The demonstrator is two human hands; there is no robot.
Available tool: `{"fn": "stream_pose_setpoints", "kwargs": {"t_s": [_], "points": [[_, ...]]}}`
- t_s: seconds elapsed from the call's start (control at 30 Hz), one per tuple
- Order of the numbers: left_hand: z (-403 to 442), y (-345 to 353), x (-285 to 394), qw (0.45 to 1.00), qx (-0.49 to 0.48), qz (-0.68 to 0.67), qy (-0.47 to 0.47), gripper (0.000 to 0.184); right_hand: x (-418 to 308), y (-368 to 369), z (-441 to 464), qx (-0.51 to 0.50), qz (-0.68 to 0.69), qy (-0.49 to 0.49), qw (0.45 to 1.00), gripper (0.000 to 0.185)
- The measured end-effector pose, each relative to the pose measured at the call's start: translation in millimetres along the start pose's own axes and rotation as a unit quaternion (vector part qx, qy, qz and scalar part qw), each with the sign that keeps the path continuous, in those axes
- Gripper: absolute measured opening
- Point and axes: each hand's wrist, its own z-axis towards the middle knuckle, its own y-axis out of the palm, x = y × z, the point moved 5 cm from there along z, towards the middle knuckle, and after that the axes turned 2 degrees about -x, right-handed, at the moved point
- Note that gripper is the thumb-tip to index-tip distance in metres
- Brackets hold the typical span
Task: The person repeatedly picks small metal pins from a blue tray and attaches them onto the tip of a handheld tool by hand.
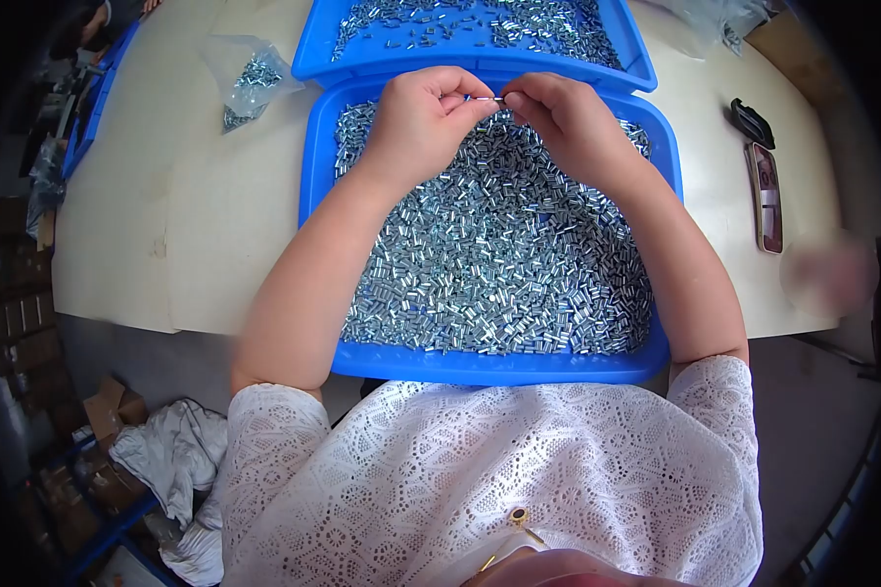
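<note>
Both of my hands meet above the far end of a blue plastic bin [499, 370] filled with small shiny metal pins [499, 264]. My left hand [429, 122] pinches one end of a small metal pin [486, 99] between thumb and forefinger. On the other side, my right hand [570, 125] has its thumb and forefinger closed at a darker small piece [501, 101] that meets the pin. Whether that piece is part of the pin or a separate part is too small to tell.
A second blue bin [470, 70], with more pins, stands just beyond the first. Left of it lies a clear plastic bag [253, 80] of metal parts. A phone [765, 196] and a black case [751, 123] rest at the right. Another person's hand [151, 5] shows at top left.
</note>
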Motion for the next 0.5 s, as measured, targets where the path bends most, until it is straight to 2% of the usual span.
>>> {"fn": "stream_pose_setpoints", "kwargs": {"t_s": [0.27, 0.33, 0.5], "points": [[2.8, 0.2, -3.3, 0.998, -0.001, 0.026, -0.049, 0.013, 1.3, -0.8, 0.9, 0.0, -0.013, 0.019, 1.0, 0.017], [5.6, 3.0, -8.6, 1.0, -0.008, 0.005, -0.008, 0.015, -0.2, 0.0, 0.8, -0.007, -0.01, 0.017, 1.0, 0.018], [2.4, 4.4, -2.4, 1.0, -0.004, 0.012, 0.025, 0.013, -1.0, -0.9, 0.1, -0.011, -0.008, 0.019, 1.0, 0.018]]}}
